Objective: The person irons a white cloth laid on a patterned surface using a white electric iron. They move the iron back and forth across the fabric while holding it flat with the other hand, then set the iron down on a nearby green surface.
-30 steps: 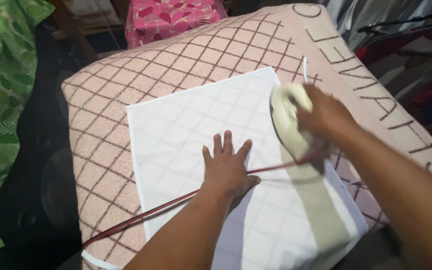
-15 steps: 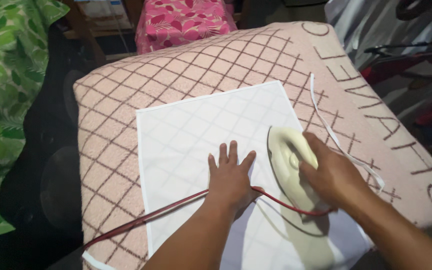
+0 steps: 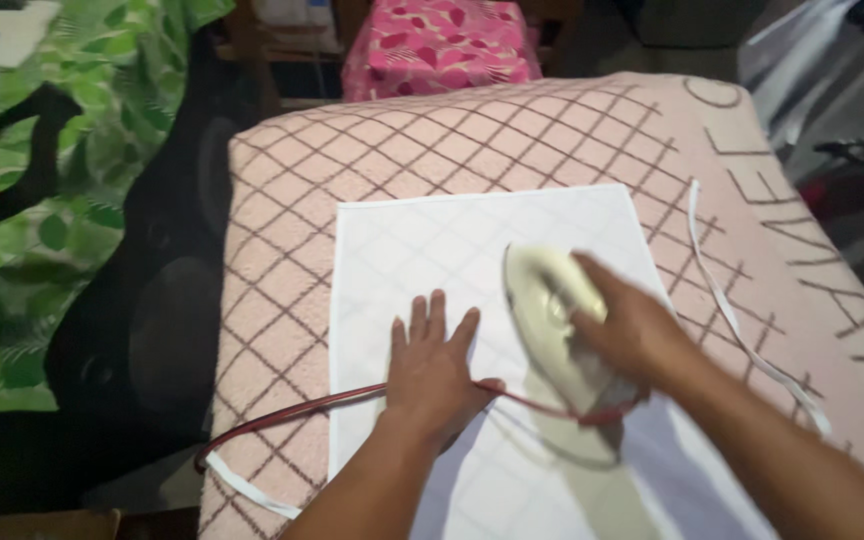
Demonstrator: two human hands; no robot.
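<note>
A: What is the biggest thing under you?

B: A pink blanket, thick and nubbly, crossed by a dark brown diamond grid, with large brown letters along its right border. It is draped over a raised, rounded surface.

A: And on top of it?

B: Your white cloth, a thin, smooth rectangle with a narrow hemmed edge. It is sheer enough that the grid shows faintly through. It lies flat in the middle of the blanket and runs off the bottom of the view.

A: Where is the iron?

B: The cream iron sits on the right half of the cloth, its pointed nose aimed up and left. Its body is glossy, rounded plastic, blurred here.

A: What is your right hand doing?

B: Your right hand is wrapped around the iron's handle, fingers curled closed over it.

A: And the left?

B: Your left hand lies palm down on the cloth just left of the iron, fingers straight and slightly spread, gripping nothing.

A: Anything smaller?

B: A thin dark red cord runs from the iron's heel, passing under your left palm and over the blanket's left edge. A narrow white strap trails loose on the blanket to the right of the cloth
</note>
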